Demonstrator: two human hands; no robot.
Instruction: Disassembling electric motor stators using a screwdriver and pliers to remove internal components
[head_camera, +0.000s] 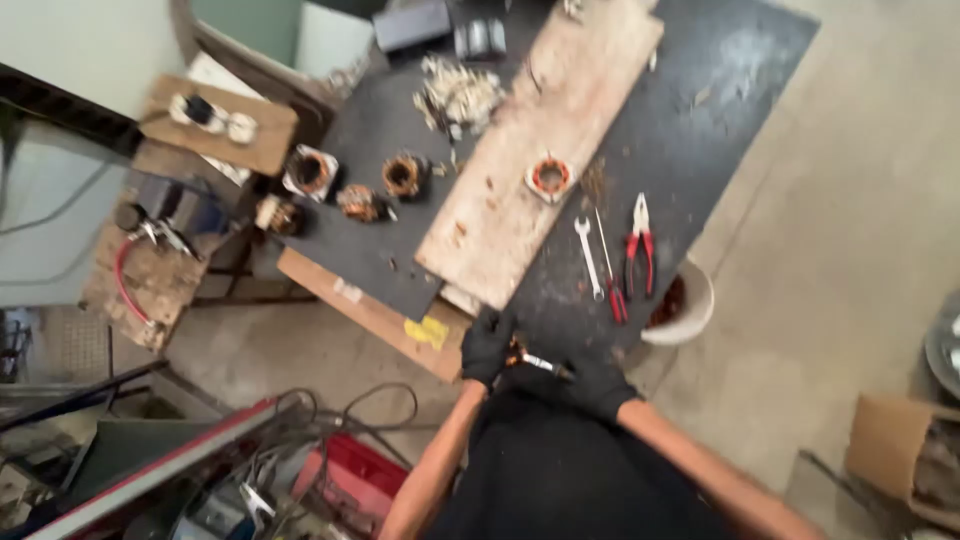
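While both gloved hands, left hand (488, 345) and right hand (598, 385), clench a small metal part (530, 358), pliers (638, 245) lie beyond on the dark workbench (690, 120) over concrete floor (850, 220)

Black gloves on left hand (487, 345) and right hand (597, 385). Dark grey tabletop (690, 120), pale speckled board (540, 140). Red-handled pliers (638, 250), silver wrench (588, 258), white bucket (690, 305), orange-and-white coil (550, 178).

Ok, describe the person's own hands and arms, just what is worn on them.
Both hands wear black gloves: the left hand and the right hand. The gloves end at the wrists, and the forearms beyond are bare, with no sleeves, watch or bands visible.
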